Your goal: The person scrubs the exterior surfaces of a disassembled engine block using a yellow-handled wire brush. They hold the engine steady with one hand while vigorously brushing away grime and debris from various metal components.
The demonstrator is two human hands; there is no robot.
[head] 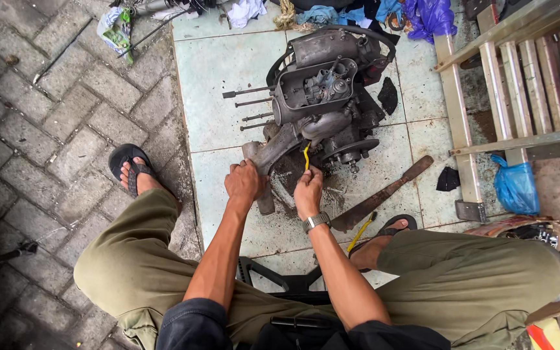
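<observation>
1. The left hand (244, 181) is closed around the lower arm of a greasy grey engine block (322, 97), its fingers wrapped over the casting where it reaches down toward the near part of the tiled floor (221, 91).
2. The right hand (308, 192), with a wristwatch (316, 221) on its wrist, pinches a thin yellow-handled tool (306, 157) between narrow fingertips; the tool points up into the underside of the engine.
3. The engine lies on its side at the middle of the pale green tiles, four threaded studs (249, 107) sticking out toward the brick paving (46, 110) at the left edge.
4. A long rusty blade (384, 192) lies flat on the tiles just right of the right hand, apart from it.
5. A second yellow tool (360, 233) lies near the right sandalled foot.
6. A blue plastic bag (516, 186) sits against a metal ladder (487, 97) lying along the right edge of the tiles.
7. Rags and cloth (332, 13) are heaped at the far edge, behind the engine.
</observation>
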